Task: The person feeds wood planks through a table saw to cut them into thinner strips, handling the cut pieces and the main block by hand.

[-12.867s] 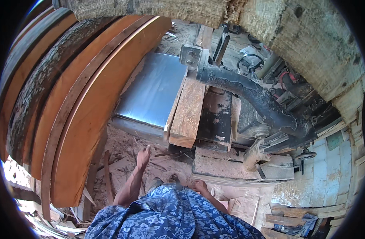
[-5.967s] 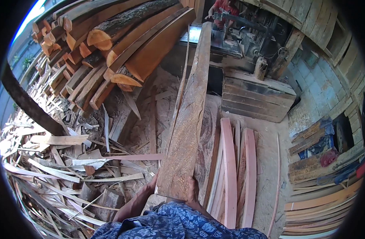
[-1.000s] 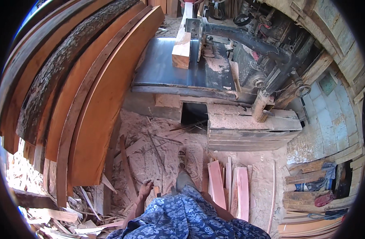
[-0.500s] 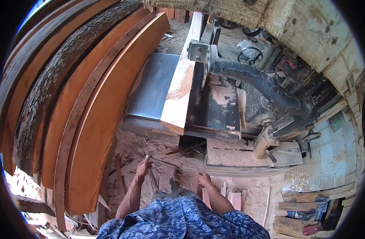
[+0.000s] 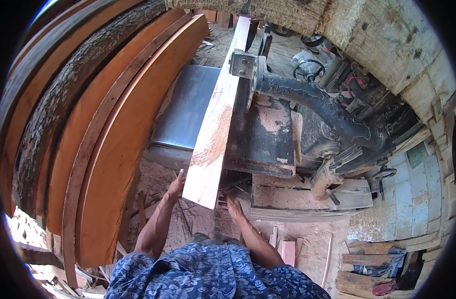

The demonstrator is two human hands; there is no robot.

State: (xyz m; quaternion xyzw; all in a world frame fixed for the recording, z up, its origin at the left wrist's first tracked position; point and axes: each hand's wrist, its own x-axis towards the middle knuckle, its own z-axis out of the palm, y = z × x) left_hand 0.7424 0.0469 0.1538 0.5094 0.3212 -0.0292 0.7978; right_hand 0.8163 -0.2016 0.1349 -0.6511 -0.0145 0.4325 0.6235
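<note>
A long pale wooden beam [image 5: 208, 144] lies on the steel saw table [image 5: 190, 107], its near end jutting past the table's front edge toward me. Sawdust coats part of its top. My left hand [image 5: 176, 186] is just left of that near end, fingers stretched upward. By the end's right corner is my right hand [image 5: 233, 205], fingers apart. Neither hand grips the beam; whether a fingertip touches it I cannot tell. A metal guide block [image 5: 243, 65] on a thick dark machine arm [image 5: 307, 94] stands over the beam's right edge farther up.
Large curved orange-brown slabs [image 5: 123, 134] and a bark-covered slab [image 5: 53, 104] line the left side. Sawdust-covered boards [image 5: 307, 197] lie low on the right, beneath a machine lever [image 5: 332, 197]. Handwheels [image 5: 310, 70] stand at the back right. Sawdust and offcuts litter the floor.
The beam has slid toward me, its near end now beyond the table edge and between my hands. My right hand has moved forward and left, its fingers opening. My left hand has risen slightly.
</note>
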